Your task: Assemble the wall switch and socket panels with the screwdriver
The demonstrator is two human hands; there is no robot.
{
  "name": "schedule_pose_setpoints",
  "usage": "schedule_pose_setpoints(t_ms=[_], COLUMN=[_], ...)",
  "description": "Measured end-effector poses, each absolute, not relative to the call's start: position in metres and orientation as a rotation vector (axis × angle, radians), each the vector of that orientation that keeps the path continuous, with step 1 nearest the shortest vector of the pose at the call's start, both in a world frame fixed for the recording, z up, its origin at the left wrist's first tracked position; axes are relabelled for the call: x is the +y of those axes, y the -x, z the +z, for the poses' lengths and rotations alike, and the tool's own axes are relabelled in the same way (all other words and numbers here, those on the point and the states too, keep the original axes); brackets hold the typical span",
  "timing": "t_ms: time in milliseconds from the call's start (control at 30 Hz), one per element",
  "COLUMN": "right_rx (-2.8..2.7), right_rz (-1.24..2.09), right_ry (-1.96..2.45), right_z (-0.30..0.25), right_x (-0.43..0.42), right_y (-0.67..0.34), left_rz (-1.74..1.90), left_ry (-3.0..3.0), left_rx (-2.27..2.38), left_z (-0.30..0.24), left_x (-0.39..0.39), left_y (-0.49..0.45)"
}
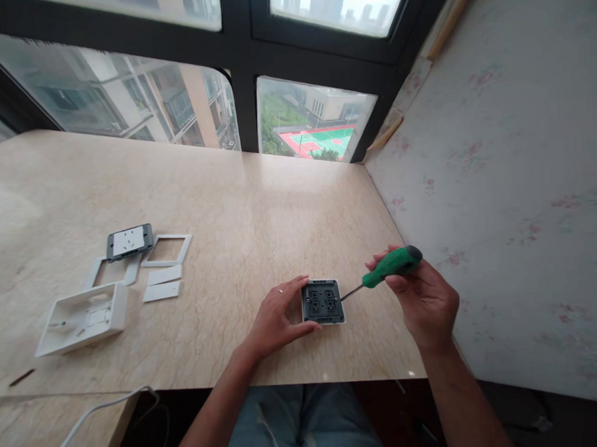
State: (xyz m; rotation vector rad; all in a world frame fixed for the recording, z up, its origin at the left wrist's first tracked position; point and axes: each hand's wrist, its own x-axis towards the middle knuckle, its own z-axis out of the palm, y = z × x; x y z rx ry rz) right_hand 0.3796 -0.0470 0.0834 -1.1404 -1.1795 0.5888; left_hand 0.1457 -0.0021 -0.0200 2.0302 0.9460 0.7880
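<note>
On the marble-patterned sill lies a wall switch [323, 303], a dark grey square body with a white rim. My left hand [283, 314] grips it from the left, thumb along the near edge and fingers at the far edge. In my right hand [427, 297] is a green-handled screwdriver [388, 267], held slanting. Its thin metal shaft reaches down left, and the tip meets the right side of the switch near a screw. Whether the tip sits in the screw slot I cannot tell.
At the left are a socket module [130, 241], white frames [168, 250], two white cover plates [162, 292] and a white mounting box [83, 319]. A small dark stick [22, 377] lies near the front edge. A white cable [88, 418] hangs below. The papered wall [516, 172] bounds the right.
</note>
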Motion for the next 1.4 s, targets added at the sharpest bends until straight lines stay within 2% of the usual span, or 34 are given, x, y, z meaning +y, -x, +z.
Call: schedule_pose_setpoints(t_ms=[767,1000,1100,1267,1400], right_rx=[-1.332,-1.561,-1.718,-1.851,-1.929], right_rz=[0.529,0.164,0.128,0.299,0.251], right_ry=[1.137,1.117,1.15,1.274,1.327], right_z=[0.079,0.085,0.092,0.12,0.14], right_x=[-0.044,-0.033,-0.033,-0.043,-0.05], right_y=[-0.373,-0.372,-0.375,-0.377,-0.379], left_rz=[0.809,0.815,0.819,0.814,0.811], left_ry=[-2.047,-2.066,-2.061,-2.054,-2.054], left_rx=[0.924,0.926,0.92,0.928,0.929], left_z=[-0.019,-0.019,-0.019,-0.017,-0.017], left_x=[-0.003,-0.003,-0.003,-0.003,-0.004], left_y=[-0.146,-0.146,-0.147,-0.146,-0.146])
